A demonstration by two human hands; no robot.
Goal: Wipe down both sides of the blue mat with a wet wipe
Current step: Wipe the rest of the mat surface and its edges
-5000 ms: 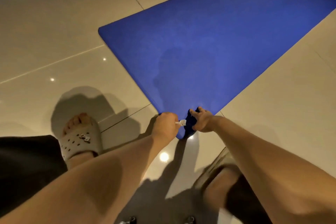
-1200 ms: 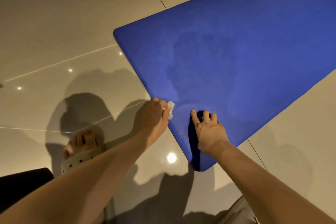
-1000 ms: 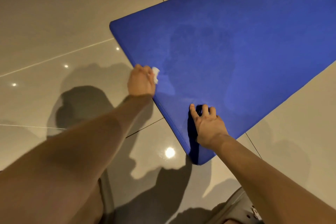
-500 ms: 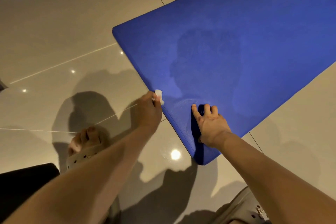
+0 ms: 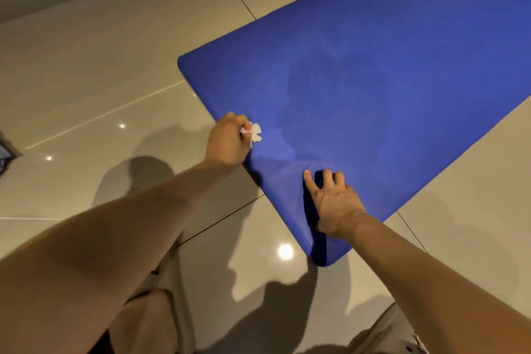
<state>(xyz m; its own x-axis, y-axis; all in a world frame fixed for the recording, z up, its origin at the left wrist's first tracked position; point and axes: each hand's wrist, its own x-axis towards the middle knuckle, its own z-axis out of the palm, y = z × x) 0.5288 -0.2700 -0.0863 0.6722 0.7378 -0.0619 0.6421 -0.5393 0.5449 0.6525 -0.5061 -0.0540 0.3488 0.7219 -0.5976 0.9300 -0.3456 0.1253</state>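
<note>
The left hand point(image 5: 228, 139) has slid along the mat's edge since half a second ago, away from the right hand point(image 5: 333, 204) and toward the far corner, while the right hand has stayed where it was. The left grip is clenched around a bunched white wet wipe point(image 5: 254, 132). A tuft of the wipe sticks out past the knuckles and lies on the blue mat point(image 5: 388, 72) just inside its edge. The right grip holds nothing that I can see. Its bent fingers and outstretched thumb press down on the mat near the closest corner, and the surface puckers slightly around the fingertips.

The mat lies flat on glossy floor tiles point(image 5: 86, 66), running away to the upper right, with one short end toward the person.

As for progress, I judge the upward face to be mid-wipe, with this end strip now being worked. The underside is not in view, so the flip and second face seem to be left. The mat is a matte deep blue. There is a paler sheen beside the wipe and a darker patch mid-mat, and I cannot tell whether that patch is damp or shadow.
</note>
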